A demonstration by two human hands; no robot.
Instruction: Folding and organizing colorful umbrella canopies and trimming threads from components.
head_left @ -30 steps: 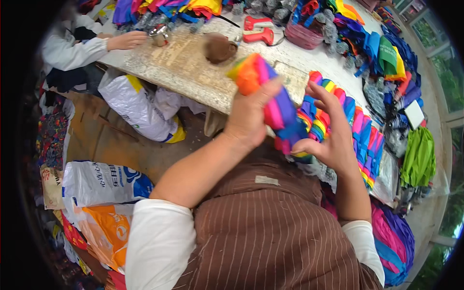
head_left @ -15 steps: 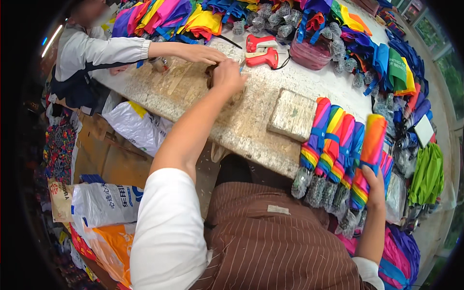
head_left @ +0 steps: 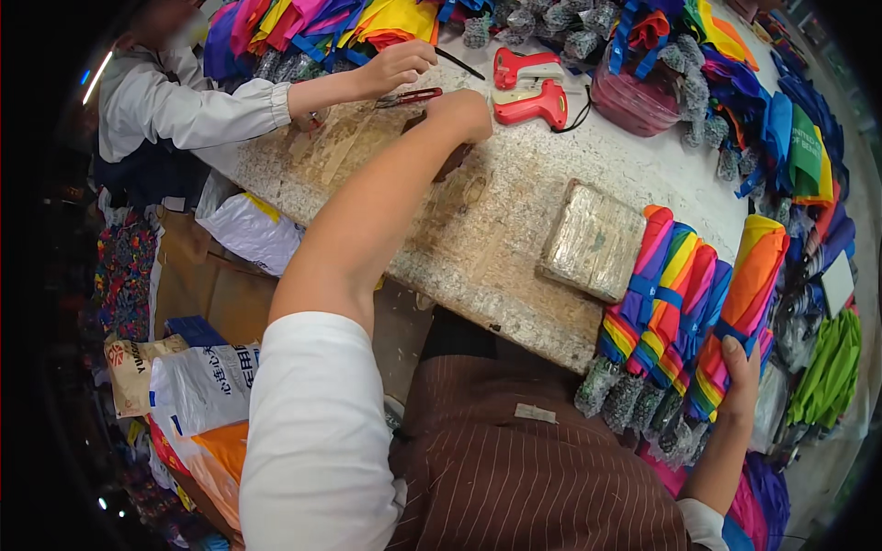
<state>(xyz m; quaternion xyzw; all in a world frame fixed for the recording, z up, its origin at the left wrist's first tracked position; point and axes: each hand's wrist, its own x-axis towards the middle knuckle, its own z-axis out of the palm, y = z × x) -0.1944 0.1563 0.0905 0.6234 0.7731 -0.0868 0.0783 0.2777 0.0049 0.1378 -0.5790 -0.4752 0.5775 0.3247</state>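
My right hand grips a folded rainbow umbrella near its blue strap. The umbrella stands tilted at the right end of a row of similar folded rainbow umbrellas, their handles in bubble wrap. My left arm stretches far across the worktable. There my left hand is curled over a dark brown object, which it partly covers. The left fingertips are hidden, so what they hold cannot be made out. Just left of that hand lies a red-handled tool, perhaps snips.
Another person's hand hovers over the table's far left. Two red-and-white tagging guns and a pink plastic tub lie beyond my left hand. A worn wooden block sits by the umbrellas. Colourful umbrellas are heaped along the back.
The other person's hand has lifted off the table, uncovering the red-handled tool. My right hand still holds the umbrella by the row. The whole view has shifted slightly.
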